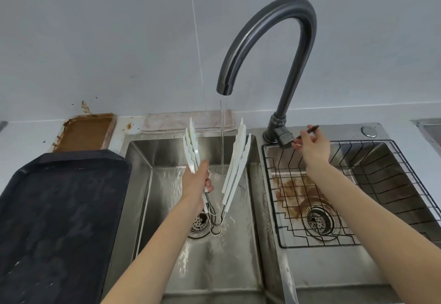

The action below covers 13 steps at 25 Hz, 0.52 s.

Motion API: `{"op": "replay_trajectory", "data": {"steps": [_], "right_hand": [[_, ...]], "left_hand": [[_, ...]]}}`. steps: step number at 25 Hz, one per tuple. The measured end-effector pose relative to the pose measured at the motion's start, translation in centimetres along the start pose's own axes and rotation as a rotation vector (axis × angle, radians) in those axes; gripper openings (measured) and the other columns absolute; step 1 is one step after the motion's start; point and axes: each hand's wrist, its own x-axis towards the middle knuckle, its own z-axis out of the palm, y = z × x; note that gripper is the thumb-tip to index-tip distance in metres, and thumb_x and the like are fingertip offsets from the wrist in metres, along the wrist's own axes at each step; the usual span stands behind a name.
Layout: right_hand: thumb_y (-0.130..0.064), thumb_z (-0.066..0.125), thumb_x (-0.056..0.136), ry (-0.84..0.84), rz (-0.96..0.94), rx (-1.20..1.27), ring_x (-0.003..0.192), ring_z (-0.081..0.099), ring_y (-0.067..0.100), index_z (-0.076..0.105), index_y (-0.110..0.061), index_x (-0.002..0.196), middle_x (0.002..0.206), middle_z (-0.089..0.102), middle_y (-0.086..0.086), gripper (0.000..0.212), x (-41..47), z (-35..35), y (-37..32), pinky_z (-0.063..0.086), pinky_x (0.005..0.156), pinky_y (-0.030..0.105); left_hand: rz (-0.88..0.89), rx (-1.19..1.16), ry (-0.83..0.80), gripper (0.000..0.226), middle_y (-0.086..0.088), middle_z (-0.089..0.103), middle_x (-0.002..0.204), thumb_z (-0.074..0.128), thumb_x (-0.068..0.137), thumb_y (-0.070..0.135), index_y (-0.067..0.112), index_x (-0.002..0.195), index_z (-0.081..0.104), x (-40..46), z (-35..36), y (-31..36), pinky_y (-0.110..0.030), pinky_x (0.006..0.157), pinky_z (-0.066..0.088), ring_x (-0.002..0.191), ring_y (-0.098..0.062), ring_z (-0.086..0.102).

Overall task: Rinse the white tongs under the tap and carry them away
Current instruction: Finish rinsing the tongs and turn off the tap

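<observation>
White tongs [235,167] with wavy plastic arms and wire loops at the bottom are held upright over the left sink basin [214,268], spread in a V. My left hand [196,182] grips their left arms. A thin stream of water falls from the dark curved tap [274,17] between the two sides of the tongs. My right hand [312,146] is at the tap's base, fingers around the thin dark lever [310,129].
A black tray [59,208] lies on the counter to the left, with a rusty brown tray [87,131] behind it. A folded cloth [186,118] lies behind the left basin. The right basin holds a black wire rack [358,208] over rust stains and a drain.
</observation>
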Motion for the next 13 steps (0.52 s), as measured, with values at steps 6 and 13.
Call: {"op": "replay_trajectory", "data": {"steps": [6, 13], "right_hand": [[-0.016, 0.049, 0.095, 0.033, -0.062, -0.059, 0.062, 0.055, 0.002, 0.056, -0.006, 0.118, 0.071, 0.053, -0.006, 0.027, 0.4, 0.2, 0.0, 0.053, 0.062, 0.014], [-0.015, 0.049, 0.095, 0.031, -0.091, -0.08, 0.062, 0.056, 0.004, 0.056, -0.003, 0.118, 0.076, 0.054, -0.003, 0.027, 0.4, 0.3, -0.1, 0.052, 0.065, 0.02]], "left_hand": [[-0.024, -0.023, 0.014, 0.017, 0.002, 0.03, 0.057, 0.055, 0.089, 0.021, 0.014, 0.094, 0.04, 1.0, 0.2, -0.4, -0.015, 0.034, 0.027, 0.034, -0.006, 0.025], [-0.04, -0.045, 0.012, 0.045, 0.002, 0.03, 0.059, 0.054, 0.089, 0.021, 0.008, 0.131, 0.043, 1.3, 0.3, -0.3, -0.015, 0.032, 0.028, 0.031, -0.005, 0.026]]}}
